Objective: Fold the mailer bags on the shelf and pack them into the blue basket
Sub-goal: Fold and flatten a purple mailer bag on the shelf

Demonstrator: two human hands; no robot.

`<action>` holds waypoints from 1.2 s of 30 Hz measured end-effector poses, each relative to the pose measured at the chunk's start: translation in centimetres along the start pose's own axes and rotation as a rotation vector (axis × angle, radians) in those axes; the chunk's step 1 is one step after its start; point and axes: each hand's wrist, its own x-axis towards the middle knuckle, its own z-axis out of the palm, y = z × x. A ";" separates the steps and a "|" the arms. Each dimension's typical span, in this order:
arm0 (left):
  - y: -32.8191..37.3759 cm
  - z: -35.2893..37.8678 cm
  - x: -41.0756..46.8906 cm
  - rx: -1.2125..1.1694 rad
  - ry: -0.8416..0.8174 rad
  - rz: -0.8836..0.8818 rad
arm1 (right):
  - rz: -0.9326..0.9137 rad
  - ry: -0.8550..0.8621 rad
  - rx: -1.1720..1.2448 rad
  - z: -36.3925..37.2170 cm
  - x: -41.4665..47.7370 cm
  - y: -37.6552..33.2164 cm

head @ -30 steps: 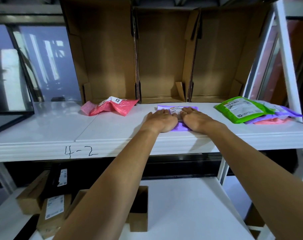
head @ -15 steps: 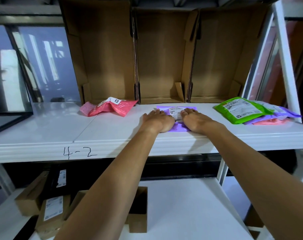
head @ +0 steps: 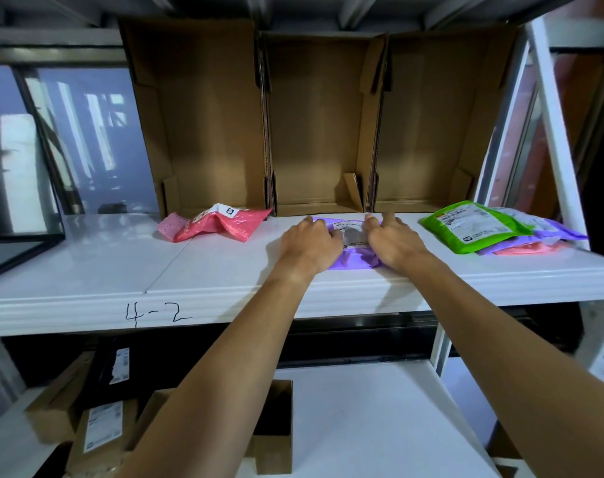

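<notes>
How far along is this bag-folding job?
Early, it seems. Nothing looks packed: the blue basket is not in view. The pink bag lies crumpled on the shelf, perhaps already folded. In hand: the left hand and right hand grip the purple bag. Left: the green bag and the pile under it, at the right.

Soft, cool light falls evenly on the glossy white shelf (head: 86, 270), the cardboard boxes (head: 321, 132) behind are dim, and wide-angle distortion bends and blurs the edges.
</notes>
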 end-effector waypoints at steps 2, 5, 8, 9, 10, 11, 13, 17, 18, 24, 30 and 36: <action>0.0 -0.1 -0.3 0.051 0.106 0.029 | 0.058 0.112 0.072 0.3 0.5 0.5; 0.0 -0.5 -0.8 0.090 0.235 0.087 | 0.071 0.143 0.079 0.5 0.6 0.8; 0.0 -0.6 -1.1 0.082 0.260 0.173 | 0.052 0.146 0.075 0.3 0.4 0.8; 0.1 -0.6 -1.2 0.085 0.249 0.190 | 0.051 0.140 0.082 0.3 0.4 0.8; 0.1 -0.6 -1.2 0.082 0.241 0.200 | 0.054 0.131 0.098 0.4 0.6 1.0; 0.1 -0.5 -1.2 0.075 0.238 0.203 | 0.057 0.122 0.117 0.4 0.6 1.0; 0.0 -0.4 -1.2 0.064 0.240 0.207 | 0.060 0.113 0.163 0.5 0.7 1.2; -0.1 -0.5 -1.3 0.053 0.225 0.209 | 0.055 0.114 0.265 0.1 0.7 1.5; -0.1 -0.5 -1.3 0.043 0.223 0.212 | 0.050 0.112 0.292 0.1 0.7 1.5; -0.1 -0.3 -1.1 0.038 0.233 0.220 | 0.023 0.147 0.489 -0.3 0.6 1.6; 0.0 -0.2 -0.9 0.030 0.244 0.237 | -0.047 0.217 0.538 -0.4 0.4 1.7; 0.0 0.0 -0.7 0.014 0.212 0.266 | -0.049 0.228 0.503 -0.4 0.5 1.7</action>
